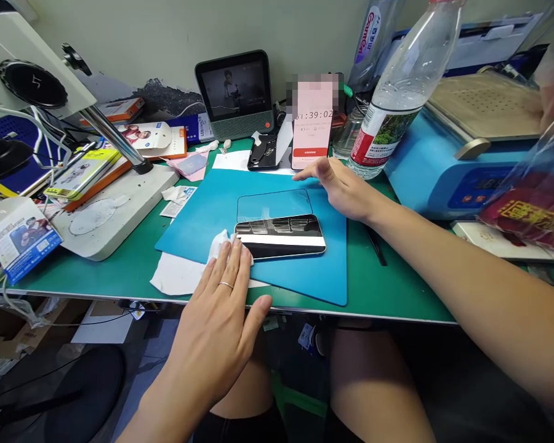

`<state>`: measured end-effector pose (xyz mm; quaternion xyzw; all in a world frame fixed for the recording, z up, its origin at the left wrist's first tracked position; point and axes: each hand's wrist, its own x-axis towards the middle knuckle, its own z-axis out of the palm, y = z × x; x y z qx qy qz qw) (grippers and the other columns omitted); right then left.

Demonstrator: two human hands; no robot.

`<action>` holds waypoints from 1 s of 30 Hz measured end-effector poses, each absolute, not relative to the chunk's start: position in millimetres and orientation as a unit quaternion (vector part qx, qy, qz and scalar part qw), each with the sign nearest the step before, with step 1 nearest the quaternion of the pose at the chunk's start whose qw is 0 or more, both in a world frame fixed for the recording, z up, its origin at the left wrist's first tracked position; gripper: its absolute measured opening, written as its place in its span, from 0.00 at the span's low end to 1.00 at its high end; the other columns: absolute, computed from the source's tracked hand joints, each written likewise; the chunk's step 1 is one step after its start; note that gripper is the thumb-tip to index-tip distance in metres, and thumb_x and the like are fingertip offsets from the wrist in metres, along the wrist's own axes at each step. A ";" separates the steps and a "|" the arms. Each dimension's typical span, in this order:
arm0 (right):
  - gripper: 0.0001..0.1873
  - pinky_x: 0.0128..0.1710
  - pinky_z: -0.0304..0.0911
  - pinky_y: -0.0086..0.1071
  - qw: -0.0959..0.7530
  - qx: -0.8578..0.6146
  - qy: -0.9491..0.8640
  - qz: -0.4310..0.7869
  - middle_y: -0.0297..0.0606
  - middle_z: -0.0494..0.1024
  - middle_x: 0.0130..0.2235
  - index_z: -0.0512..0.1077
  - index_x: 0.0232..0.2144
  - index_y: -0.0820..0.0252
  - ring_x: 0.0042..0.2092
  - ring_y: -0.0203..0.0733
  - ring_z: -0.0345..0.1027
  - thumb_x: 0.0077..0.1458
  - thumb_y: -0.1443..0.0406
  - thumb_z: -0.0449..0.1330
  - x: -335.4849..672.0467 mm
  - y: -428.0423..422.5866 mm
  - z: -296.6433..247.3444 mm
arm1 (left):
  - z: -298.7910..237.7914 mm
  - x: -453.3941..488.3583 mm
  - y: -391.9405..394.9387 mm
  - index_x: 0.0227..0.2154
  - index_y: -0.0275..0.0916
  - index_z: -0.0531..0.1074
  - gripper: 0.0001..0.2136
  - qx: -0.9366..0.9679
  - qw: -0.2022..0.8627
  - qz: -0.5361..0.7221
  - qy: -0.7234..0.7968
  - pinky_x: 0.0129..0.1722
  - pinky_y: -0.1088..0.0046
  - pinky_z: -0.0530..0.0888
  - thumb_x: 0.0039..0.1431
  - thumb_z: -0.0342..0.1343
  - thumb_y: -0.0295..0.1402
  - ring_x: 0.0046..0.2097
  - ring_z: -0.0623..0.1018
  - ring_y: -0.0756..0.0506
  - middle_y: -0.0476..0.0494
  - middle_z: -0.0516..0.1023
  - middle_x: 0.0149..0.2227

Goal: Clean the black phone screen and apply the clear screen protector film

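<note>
A smartphone (281,235) lies screen up on a blue work mat (305,271). A clear screen protector (273,203) rests flat just behind it. My left hand (219,307) lies flat with fingers stretched out, fingertips pressing a white wipe (219,243) against the phone's left end. My right hand (339,184) reaches across the mat's far edge with fingers extended, nothing in it, pointing towards an upright phone (311,129) that shows a timer.
A clear water bottle (394,104) stands close behind my right hand. A blue machine (447,172) fills the right side. A small grey display (235,92) stands at the back. A microscope stand base (115,209) and boxes crowd the left. White paper (175,277) lies under the mat's front-left corner.
</note>
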<state>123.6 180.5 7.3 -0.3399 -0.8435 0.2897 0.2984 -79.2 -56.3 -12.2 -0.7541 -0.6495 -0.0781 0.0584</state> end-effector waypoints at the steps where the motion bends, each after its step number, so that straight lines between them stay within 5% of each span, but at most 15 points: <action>1: 0.55 0.69 0.54 0.56 0.298 -0.339 -0.844 0.290 0.47 0.81 0.55 0.82 0.44 0.56 0.63 0.60 0.67 0.58 0.29 0.29 123.4 180.8 7.0 | -11.5 -78.5 -56.3 0.72 0.27 0.57 0.32 -0.756 0.059 -0.079 -0.647 0.72 0.48 0.63 0.77 0.37 0.46 0.76 0.53 0.35 0.28 0.55 0.75; 11: 0.52 0.67 0.57 0.54 0.327 -0.328 -0.838 0.288 0.47 0.82 0.52 0.82 0.42 0.56 0.60 0.57 0.71 0.59 0.30 0.30 119.8 180.6 3.7 | -8.0 -43.9 -33.8 0.70 0.22 0.60 0.32 -0.787 0.056 -0.078 -0.610 0.71 0.49 0.65 0.78 0.34 0.44 0.74 0.60 0.32 0.27 0.58 0.73; 26: 0.55 0.66 0.59 0.53 0.316 -0.343 -0.839 0.281 0.46 0.82 0.54 0.82 0.44 0.53 0.61 0.58 0.69 0.58 0.29 0.27 121.3 183.8 0.6 | 5.5 18.8 25.9 0.69 0.18 0.60 0.43 -0.791 -0.020 -0.084 -0.605 0.74 0.52 0.58 0.74 0.36 0.58 0.75 0.57 0.31 0.21 0.57 0.73; 30: 0.53 0.66 0.59 0.53 0.310 -0.346 -0.839 0.283 0.47 0.82 0.53 0.82 0.45 0.56 0.60 0.57 0.70 0.61 0.31 0.29 121.4 185.0 -1.4 | 5.1 5.9 25.1 0.72 0.22 0.57 0.41 -0.805 -0.042 -0.085 -0.585 0.74 0.53 0.57 0.74 0.34 0.58 0.77 0.52 0.34 0.26 0.54 0.75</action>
